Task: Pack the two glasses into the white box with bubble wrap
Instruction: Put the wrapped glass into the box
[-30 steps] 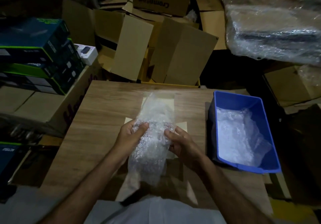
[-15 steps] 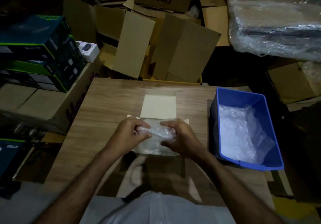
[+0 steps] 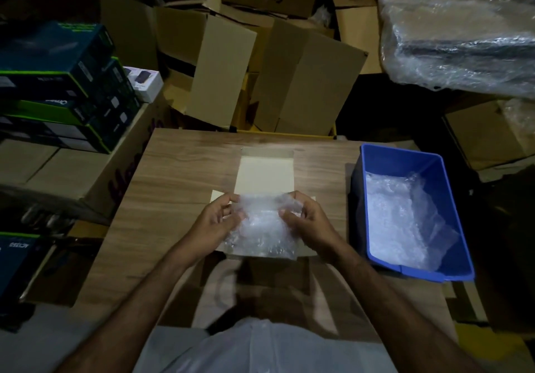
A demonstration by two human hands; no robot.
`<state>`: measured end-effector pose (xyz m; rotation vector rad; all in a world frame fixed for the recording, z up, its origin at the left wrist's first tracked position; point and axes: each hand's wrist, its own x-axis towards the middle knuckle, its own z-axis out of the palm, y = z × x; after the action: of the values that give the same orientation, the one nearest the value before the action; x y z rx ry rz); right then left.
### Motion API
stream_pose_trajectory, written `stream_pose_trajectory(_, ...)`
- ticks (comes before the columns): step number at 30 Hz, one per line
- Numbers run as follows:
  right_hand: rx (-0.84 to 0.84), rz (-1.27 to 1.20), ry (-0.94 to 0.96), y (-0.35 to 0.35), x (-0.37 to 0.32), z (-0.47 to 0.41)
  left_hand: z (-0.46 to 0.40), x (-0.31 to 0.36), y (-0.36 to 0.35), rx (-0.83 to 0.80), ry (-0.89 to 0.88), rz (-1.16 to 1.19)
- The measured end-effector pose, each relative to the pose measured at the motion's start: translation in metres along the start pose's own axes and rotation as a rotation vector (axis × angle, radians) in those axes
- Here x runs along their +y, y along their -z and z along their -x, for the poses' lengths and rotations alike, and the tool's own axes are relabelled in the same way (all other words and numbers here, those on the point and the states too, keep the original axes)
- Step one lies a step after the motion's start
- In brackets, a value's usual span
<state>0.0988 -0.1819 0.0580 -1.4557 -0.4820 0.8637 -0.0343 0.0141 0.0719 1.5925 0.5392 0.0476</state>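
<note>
Both hands work over the open white cardboard box (image 3: 265, 175), which lies flat near the middle of the wood-grain table (image 3: 179, 175) with its lid flap folded away to the far side, leaving the cavity exposed from above. A crumpled sheet of clear bubble wrap (image 3: 260, 227) sits in the near part of that cavity, presumably so that it cushions the contents against the box walls. The left hand (image 3: 215, 220) holds the left edge of the wrap, fingers curled and thumb closed over the film; the right hand (image 3: 304, 219) pinches the right edge in the same manner, fingers bent inward. The two hands are apart, one at each side of the bundle, a grip that suits pressing or spreading the wrap down into the box. Whether a glass lies inside the wrap cannot be determined; no glass is visible. A blue rectangular plastic bin (image 3: 405, 161) stands at the right of the table, holding further bubble wrap within reach.
</note>
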Motion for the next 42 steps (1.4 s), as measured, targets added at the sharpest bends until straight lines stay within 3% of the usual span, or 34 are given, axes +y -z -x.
stream_pose_trajectory(3,0.008,-0.067,-0.061,-0.001,0.007,0.003,0.002,-0.002,-0.002,0.004,0.035,-0.021)
stream_pose_trajectory(8,-0.083,-0.158,-0.172,-0.005,0.005,0.009,0.007,-0.012,-0.004,-0.008,0.160,0.316)
stream_pose_trajectory(12,0.016,-0.056,-0.137,-0.009,0.016,0.005,0.004,-0.018,-0.006,0.022,0.159,0.311)
stream_pose_trajectory(16,0.045,0.009,-0.018,-0.015,0.027,0.003,-0.002,-0.023,0.000,-0.018,0.104,0.202)
stream_pose_trajectory(21,0.130,0.086,-0.018,-0.026,0.044,-0.004,-0.021,-0.033,0.016,-0.103,0.008,-0.190)
stream_pose_trajectory(28,0.245,0.145,-0.159,-0.035,0.064,0.006,-0.057,-0.037,0.030,-0.307,0.168,-0.300)
stream_pose_trajectory(31,0.261,0.358,-0.042,-0.037,0.076,0.006,-0.082,-0.040,0.028,-0.336,0.016,-0.483)
stream_pose_trajectory(36,0.403,0.556,0.031,-0.052,0.089,-0.005,-0.123,-0.052,0.008,-0.247,-0.248,-0.711)
stream_pose_trajectory(42,0.413,0.770,-0.011,-0.064,0.111,-0.022,-0.147,-0.077,-0.004,-0.254,-0.529,-1.103)
